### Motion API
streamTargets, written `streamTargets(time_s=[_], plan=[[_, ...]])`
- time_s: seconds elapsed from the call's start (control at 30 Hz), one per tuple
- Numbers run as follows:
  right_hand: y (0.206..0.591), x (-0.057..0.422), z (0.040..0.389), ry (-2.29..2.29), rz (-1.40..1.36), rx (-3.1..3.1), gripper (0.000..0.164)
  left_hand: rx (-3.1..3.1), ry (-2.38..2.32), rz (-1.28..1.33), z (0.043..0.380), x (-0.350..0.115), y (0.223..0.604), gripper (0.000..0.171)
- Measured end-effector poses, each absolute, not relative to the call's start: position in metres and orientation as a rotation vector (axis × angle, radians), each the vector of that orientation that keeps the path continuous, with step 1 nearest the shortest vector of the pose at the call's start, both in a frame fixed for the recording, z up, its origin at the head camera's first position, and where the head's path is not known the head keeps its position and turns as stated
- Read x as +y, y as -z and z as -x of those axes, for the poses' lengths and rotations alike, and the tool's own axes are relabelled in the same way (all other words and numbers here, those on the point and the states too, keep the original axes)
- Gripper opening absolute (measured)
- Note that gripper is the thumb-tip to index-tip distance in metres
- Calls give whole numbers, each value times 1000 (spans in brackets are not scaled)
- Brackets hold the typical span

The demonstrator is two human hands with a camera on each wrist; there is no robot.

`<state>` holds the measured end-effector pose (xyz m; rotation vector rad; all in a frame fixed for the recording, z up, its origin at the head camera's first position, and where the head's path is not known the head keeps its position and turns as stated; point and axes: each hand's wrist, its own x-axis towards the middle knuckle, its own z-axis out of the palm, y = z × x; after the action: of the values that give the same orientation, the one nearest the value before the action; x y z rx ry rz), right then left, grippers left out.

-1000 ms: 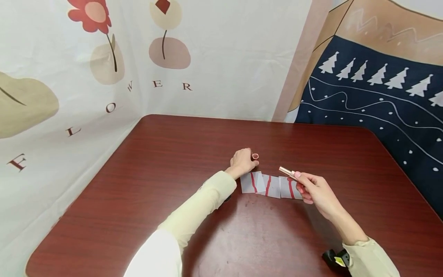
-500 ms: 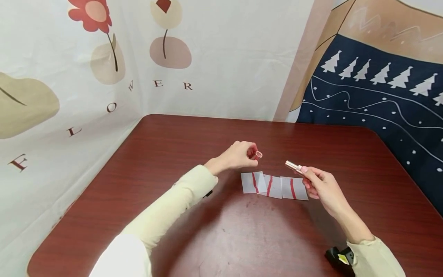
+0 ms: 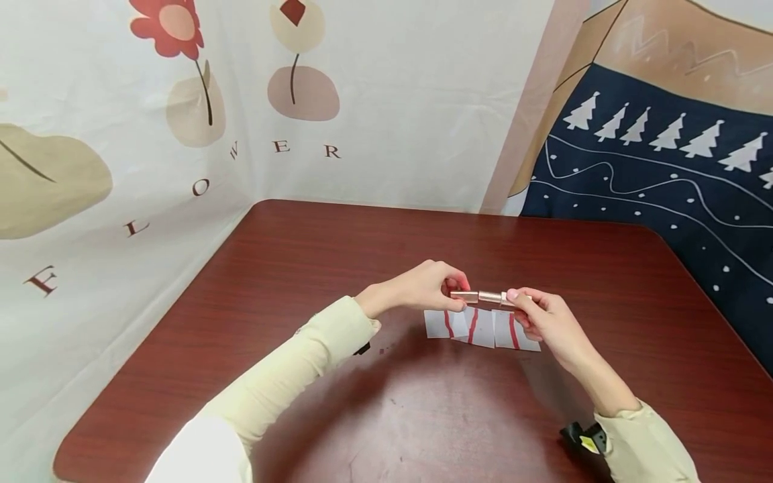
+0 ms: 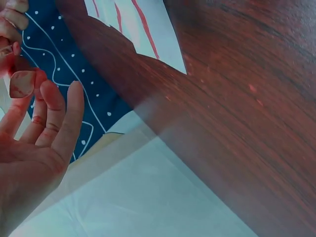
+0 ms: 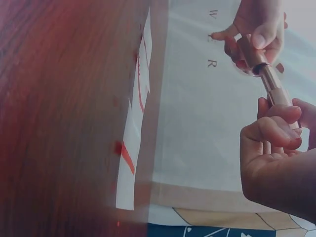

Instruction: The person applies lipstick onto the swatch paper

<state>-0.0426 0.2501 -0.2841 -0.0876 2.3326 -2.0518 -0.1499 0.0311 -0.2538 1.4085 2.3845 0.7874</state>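
Note:
My left hand (image 3: 419,285) pinches a rose-gold lipstick cap (image 3: 464,296) between thumb and fingers. From the right, my right hand (image 3: 554,327) grips the base of a rose-gold lipstick tube (image 3: 490,297). Tube and cap lie nearly in line above the table, the tube's end at the cap's mouth. In the right wrist view, the cap (image 5: 251,51) has a dark opening facing the tube (image 5: 273,85); whether the end sits inside is unclear. Below the hands lie three white paper pieces (image 3: 482,327), each with a red stroke.
The dark red wooden table (image 3: 314,255) reaches back to a white cloth (image 3: 410,121) printed with flowers and letters. At the right hangs a navy cloth (image 3: 658,174) with white trees. A black device (image 3: 584,439) is on the right wrist.
The left hand has lifted from behind the papers, and its cap has turned sideways toward the lipstick tube. The right hand has tilted the tube to nearly level, and the two now meet.

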Motion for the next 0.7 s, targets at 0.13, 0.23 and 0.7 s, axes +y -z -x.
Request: streamTargets(time_s=[0.13, 0.23, 0.7], plan=[[284, 245, 43, 2006, 93, 2342, 22, 2353, -813, -1418, 147, 28, 254, 8], [284, 241, 44, 1972, 101, 2356, 21, 2336, -833, -1418, 146, 24, 255, 8], [289, 230, 43, 2018, 215, 2209, 41, 2247, -1056, -1342, 138, 31, 254, 19]])
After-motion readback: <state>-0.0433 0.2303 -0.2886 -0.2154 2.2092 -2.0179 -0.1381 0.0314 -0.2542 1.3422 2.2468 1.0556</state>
